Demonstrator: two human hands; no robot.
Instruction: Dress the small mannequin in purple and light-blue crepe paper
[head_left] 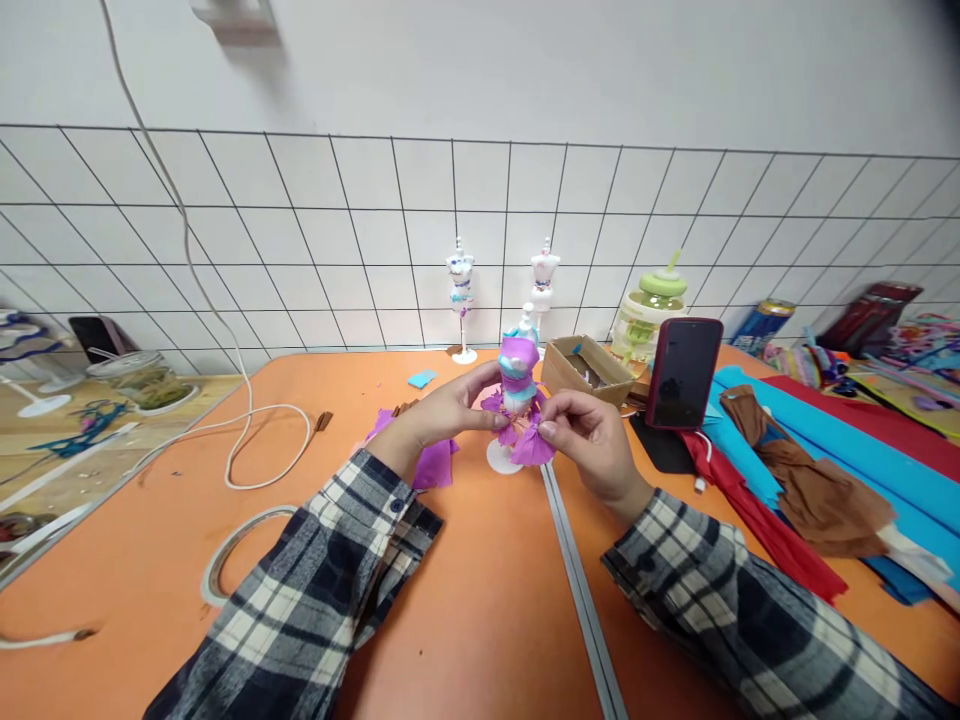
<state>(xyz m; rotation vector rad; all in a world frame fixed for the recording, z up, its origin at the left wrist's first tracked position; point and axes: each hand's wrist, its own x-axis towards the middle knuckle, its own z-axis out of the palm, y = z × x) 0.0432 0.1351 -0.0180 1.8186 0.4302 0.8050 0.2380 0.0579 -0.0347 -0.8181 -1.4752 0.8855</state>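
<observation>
A small white dress form (517, 399) stands upright on its round base in front of me, wrapped in purple and light blue paper strips. Gathered purple crepe paper (534, 447) flares out around its lower part. My left hand (463, 402) is curled around the form's left side, thumb at the front. From the right, my right hand (589, 435) pinches the edge of the purple paper between thumb and forefinger. More purple paper (435, 466) lies on the table beside my left wrist.
Two other dress forms (460, 290) stand by the tiled wall. A cardboard box (581, 370), a phone (684, 375) and a green-lidded jug (651, 315) are behind my right hand. Coloured paper (832, 450) lies right, a tape roll (217, 570) left, and metal strips (577, 580) in front.
</observation>
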